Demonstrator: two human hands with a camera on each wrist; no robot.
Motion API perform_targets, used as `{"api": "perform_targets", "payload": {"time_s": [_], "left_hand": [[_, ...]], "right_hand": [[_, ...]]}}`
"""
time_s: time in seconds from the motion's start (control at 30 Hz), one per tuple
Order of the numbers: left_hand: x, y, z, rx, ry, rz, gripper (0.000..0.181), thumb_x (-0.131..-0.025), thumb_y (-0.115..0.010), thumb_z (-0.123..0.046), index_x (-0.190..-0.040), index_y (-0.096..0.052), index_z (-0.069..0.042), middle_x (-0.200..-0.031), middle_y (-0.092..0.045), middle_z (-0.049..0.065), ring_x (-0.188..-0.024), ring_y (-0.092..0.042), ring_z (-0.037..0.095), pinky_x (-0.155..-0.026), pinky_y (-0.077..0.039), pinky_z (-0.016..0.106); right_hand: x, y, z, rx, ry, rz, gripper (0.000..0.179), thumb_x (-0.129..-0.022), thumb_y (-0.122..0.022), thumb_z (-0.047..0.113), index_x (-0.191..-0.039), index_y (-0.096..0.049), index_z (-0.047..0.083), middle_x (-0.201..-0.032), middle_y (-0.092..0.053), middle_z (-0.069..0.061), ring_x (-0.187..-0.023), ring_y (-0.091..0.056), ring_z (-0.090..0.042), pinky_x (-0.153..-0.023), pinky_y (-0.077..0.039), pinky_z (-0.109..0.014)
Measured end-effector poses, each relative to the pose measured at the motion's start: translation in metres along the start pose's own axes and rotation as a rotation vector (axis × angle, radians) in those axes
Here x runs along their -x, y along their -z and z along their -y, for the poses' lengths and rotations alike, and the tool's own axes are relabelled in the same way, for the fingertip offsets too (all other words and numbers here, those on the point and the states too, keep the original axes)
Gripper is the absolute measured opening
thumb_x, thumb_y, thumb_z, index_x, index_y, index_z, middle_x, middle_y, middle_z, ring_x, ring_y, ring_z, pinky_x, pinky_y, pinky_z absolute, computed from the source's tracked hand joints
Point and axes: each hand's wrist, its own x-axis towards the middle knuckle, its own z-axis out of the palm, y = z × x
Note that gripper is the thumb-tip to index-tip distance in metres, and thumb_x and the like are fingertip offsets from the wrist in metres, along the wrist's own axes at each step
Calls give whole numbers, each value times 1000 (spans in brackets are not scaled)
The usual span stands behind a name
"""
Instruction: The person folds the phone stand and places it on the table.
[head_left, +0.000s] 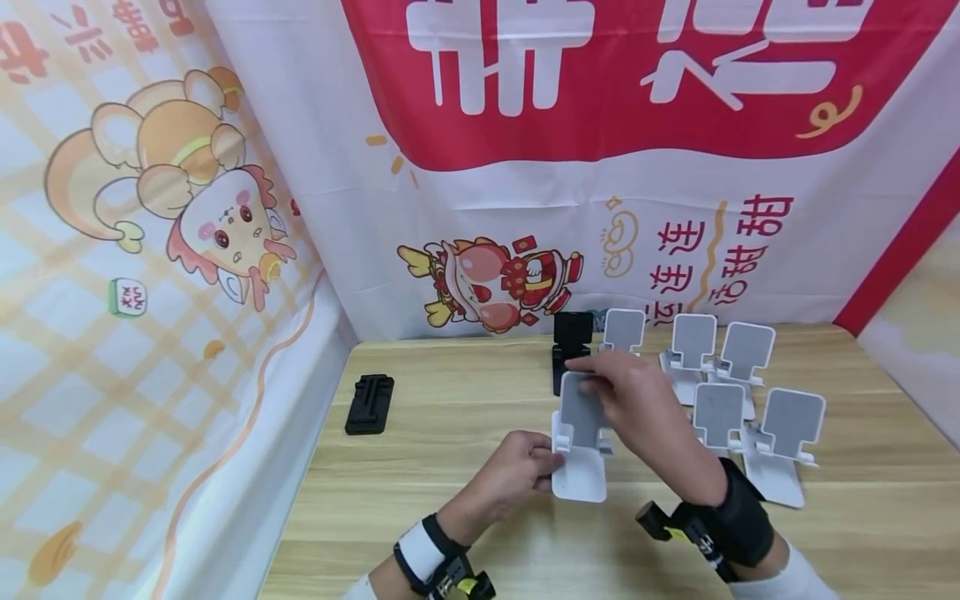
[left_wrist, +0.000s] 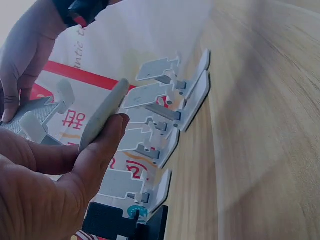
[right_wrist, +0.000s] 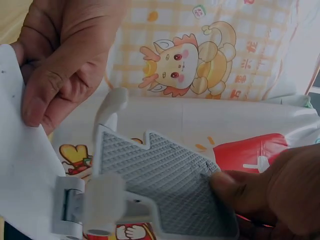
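Note:
A white phone stand (head_left: 583, 475) with a grey textured back plate is held up above the table between both hands. The left hand (head_left: 517, 467) pinches the edge of its white base, thumb on the upper face in the right wrist view. At the top, the right hand (head_left: 630, 396) pinches the grey plate (right_wrist: 165, 185) between thumb and fingers. The plate stands unfolded at an angle to the base, joined by a hinge (right_wrist: 75, 200). In the left wrist view the base (left_wrist: 105, 115) appears edge-on against the left fingers.
Several unfolded white phone stands (head_left: 791, 425) stand in rows at the right of the wooden table (head_left: 435, 500). An unfolded black stand (head_left: 572, 333) is at the back, by the printed cloth. A folded black stand (head_left: 370, 404) lies at the left.

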Motion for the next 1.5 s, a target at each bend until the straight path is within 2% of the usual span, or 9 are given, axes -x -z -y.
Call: {"api": "perform_targets", "payload": {"time_s": [0.1,0.2,0.27,0.37,0.5,1.0,1.27,1.5], "left_hand": [[1,2,-2,6,-2,8,28,-94,-56,-6,-113,-60,14,-99,-71,17,-86,-71,25,-73,-59,32],[4,4,-6,1,-2,18,29,-94,-56,-6,-115,-60,14,-99,-71,16,-87,-71,24,-74,-59,32],[6,5,-9,2,6,26,29,-94,-56,-7,-116,-59,13,-100,-71,15,-87,-71,24,-74,-59,32],[8,8,-14,-14,6,39,31,-95,-56,-9,-118,-59,11,-100,-71,14,-87,-71,23,-74,-59,32],[11,12,-22,-28,-2,29,31,-95,-56,-10,-119,-59,11,-99,-72,13,-86,-71,21,-73,-59,31],[11,16,-29,-53,14,-1,30,-95,-58,-10,-117,-60,9,-96,-72,12,-83,-71,19,-71,-60,30],[13,18,-31,-50,14,5,32,-95,-58,-10,-119,-59,11,-98,-72,13,-84,-71,20,-71,-60,31],[14,18,-30,-26,19,21,33,-96,-57,-11,-120,-57,11,-100,-72,13,-87,-71,21,-73,-59,32]], "right_hand": [[-1,-1,-3,-126,-55,40,52,-82,-74,22,-130,-60,9,-120,-66,-8,-107,-62,-24,-86,-56,-41],[-2,-3,-10,-264,-127,129,80,-76,-77,38,-143,-44,10,-134,-59,-10,-122,-55,-28,-96,-49,-50],[-2,-6,-14,-352,-184,194,91,-72,-78,43,-147,-37,13,-138,-56,-10,-122,-54,-29,-97,-48,-52],[-1,-10,-19,-449,-240,253,90,-69,-81,42,-145,-38,17,-132,-57,-11,-111,-58,-30,-90,-52,-51],[-1,-12,-21,-534,-270,265,77,-71,-80,42,-135,-45,17,-119,-59,-13,-99,-61,-29,-82,-56,-46],[-1,-13,-17,-547,-228,241,64,-78,-74,38,-130,-47,13,-119,-64,-11,-104,-63,-28,-84,-57,-46],[-4,-15,-15,-510,-212,238,60,-79,-73,35,-129,-46,12,-120,-64,-11,-106,-62,-28,-87,-55,-47],[-6,-18,-13,-475,-193,216,55,-80,-73,29,-126,-47,11,-118,-65,-13,-103,-63,-28,-83,-57,-46]]}}
